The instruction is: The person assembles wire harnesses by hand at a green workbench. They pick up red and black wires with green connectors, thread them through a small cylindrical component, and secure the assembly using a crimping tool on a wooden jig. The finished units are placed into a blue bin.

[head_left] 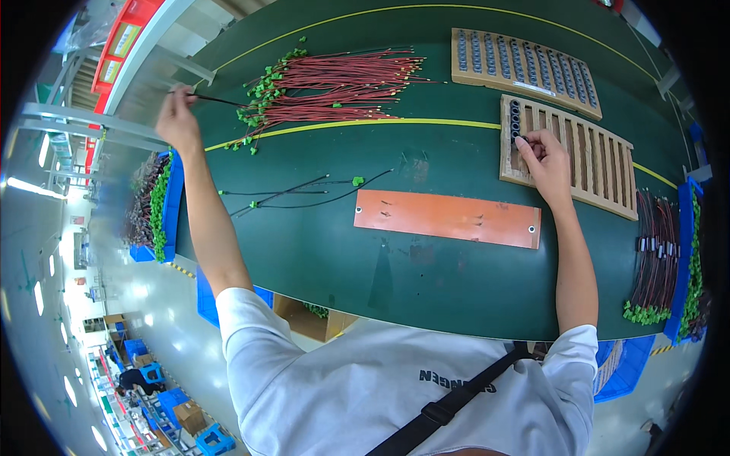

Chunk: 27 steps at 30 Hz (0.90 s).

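My left hand is raised at the left edge of the table, its fingers pinched on a thin black wire that stretches right toward the wire pile. My right hand is closed at the left slot of a slotted wooden tray. Its fingertips pinch at a small dark round part, mostly hidden by them, at the near end of a short row of black ring-shaped parts. Red wires with green connectors lie in a wide pile between the hands, farther back. Several loose black wires lie nearer.
An orange strip plate lies on the green table. Behind the slotted tray sits a second wooden tray filled with rows of round parts. Bundled wires and a blue bin stand right; another blue bin stands left.
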### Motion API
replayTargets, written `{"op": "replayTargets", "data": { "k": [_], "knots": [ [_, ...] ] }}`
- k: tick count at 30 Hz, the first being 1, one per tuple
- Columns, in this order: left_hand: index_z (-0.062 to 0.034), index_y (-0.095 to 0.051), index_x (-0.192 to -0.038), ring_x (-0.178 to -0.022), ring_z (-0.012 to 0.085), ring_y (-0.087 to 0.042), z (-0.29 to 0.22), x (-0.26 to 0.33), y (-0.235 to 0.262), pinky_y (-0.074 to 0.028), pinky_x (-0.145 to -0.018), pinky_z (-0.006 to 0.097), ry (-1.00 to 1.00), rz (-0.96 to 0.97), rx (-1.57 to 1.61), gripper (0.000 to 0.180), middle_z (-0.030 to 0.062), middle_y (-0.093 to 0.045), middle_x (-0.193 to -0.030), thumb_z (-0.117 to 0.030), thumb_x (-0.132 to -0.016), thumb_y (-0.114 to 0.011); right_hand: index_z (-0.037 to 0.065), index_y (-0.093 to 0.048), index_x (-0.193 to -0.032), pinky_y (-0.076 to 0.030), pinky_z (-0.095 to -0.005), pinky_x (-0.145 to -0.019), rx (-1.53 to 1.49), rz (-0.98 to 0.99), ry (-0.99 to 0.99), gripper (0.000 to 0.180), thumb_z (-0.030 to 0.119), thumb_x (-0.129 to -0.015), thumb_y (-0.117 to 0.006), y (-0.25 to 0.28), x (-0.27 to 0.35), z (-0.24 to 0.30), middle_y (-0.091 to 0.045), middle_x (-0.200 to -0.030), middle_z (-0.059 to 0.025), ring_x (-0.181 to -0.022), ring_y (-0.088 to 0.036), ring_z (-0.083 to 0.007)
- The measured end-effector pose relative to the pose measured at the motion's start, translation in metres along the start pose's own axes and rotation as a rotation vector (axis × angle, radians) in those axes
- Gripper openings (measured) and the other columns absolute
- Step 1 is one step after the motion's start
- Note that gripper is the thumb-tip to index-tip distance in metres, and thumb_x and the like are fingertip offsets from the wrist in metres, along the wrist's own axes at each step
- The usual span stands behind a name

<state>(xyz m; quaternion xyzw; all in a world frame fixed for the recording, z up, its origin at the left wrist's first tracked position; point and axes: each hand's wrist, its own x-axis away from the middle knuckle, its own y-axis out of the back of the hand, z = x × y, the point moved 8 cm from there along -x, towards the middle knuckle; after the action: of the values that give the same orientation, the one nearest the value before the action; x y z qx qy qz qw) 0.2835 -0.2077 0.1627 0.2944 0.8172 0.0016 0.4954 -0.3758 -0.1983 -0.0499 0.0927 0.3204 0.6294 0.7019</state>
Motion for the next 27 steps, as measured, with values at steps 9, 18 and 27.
{"op": "replayTargets", "data": {
  "k": [9, 18, 27],
  "knots": [
    [-0.0021, -0.079, -0.107, -0.091, 0.0158, -0.071, -0.119, 0.068, -0.026, -0.055, -0.086, 0.031, -0.304, 0.002, -0.015, 0.015, 0.0105, -0.078, -0.101, -0.003, -0.093, -0.072, -0.001, -0.07, -0.102, -0.045, -0.0255, -0.061, -0.099, -0.029, -0.034, 0.023, 0.02, -0.095, -0.076, -0.002, 0.003, -0.01, -0.064, -0.08, -0.0023, -0.068, -0.053, -0.0073],
    [0.0017, -0.078, -0.099, -0.065, 0.0124, -0.06, -0.221, 0.265, -0.135, -0.047, -0.061, 0.028, 0.104, 0.93, 0.51, 0.011, 0.0067, -0.07, -0.084, -0.003, -0.089, -0.076, -0.001, -0.065, -0.127, -0.053, -0.0257, -0.084, -0.755, -0.076, -0.21, 0.028, 0.013, -0.104, -0.065, -0.009, 0.062, 0.037, -0.072, -0.105, -0.0056, -0.094, -0.065, -0.0102],
    [0.0021, -0.078, -0.098, -0.071, 0.0185, -0.064, -0.245, 0.297, -0.137, -0.049, -0.063, 0.03, 0.034, 0.997, 0.531, 0.011, 0.0097, -0.07, -0.081, -0.006, -0.091, -0.076, 0.0, -0.054, -0.126, -0.055, -0.0301, -0.082, -0.964, -0.124, -0.054, 0.021, 0.011, -0.108, -0.053, -0.007, 0.096, 0.082, -0.071, -0.121, -0.0212, -0.093, -0.068, -0.0171]
  ]
}}
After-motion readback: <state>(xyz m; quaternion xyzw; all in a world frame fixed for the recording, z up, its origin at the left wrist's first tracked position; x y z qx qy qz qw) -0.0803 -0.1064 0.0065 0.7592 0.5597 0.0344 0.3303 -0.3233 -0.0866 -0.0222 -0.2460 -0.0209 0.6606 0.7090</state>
